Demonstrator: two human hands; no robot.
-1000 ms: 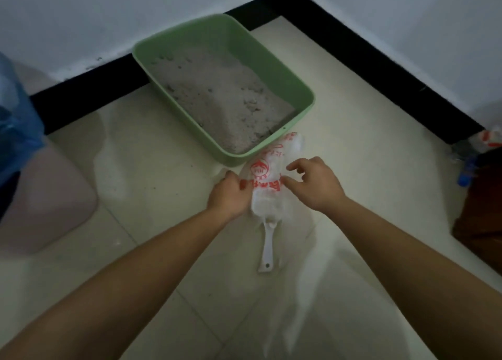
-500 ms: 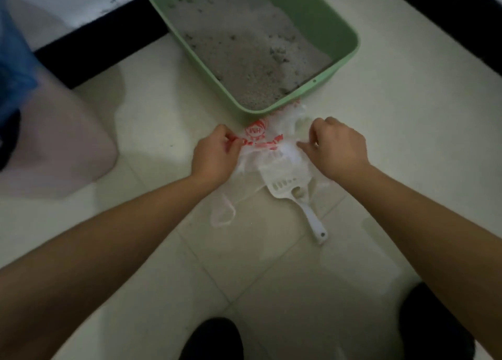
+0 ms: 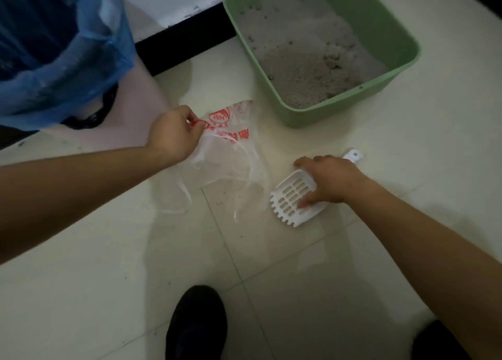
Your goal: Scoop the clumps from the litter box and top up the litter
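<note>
1. your left hand (image 3: 173, 134) pinches the top edge of a thin clear plastic bag (image 3: 231, 153) with red print, thumb and fingers closed on the film. the bag hangs slack from that grip and its loose handles trail onto the floor (image 3: 108, 251).
2. your right hand (image 3: 332, 180) grasps the white scoop (image 3: 294, 196) where the pan meets the handle: the thumb lies on the slotted face and the other fingers curl over the far edge. the toothed edge points towards you and the handle end pokes out beyond your knuckles. whether the scoop rests on the tiles or sits just above them, you cannot tell.
3. the scoop is to the right of the bag and apart from it.
4. the green litter box (image 3: 353, 93) sits on the floor beyond both hands, near the black skirting (image 3: 184, 39). pale grey litter (image 3: 298, 69) covers its bottom, with a few darker clumps (image 3: 332, 59) on the surface.
5. at the upper left, a bin (image 3: 141, 96) with a blue liner (image 3: 62, 55) stands near your left hand.
6. a dark shoe (image 3: 197, 324) shows at the bottom edge.
</note>
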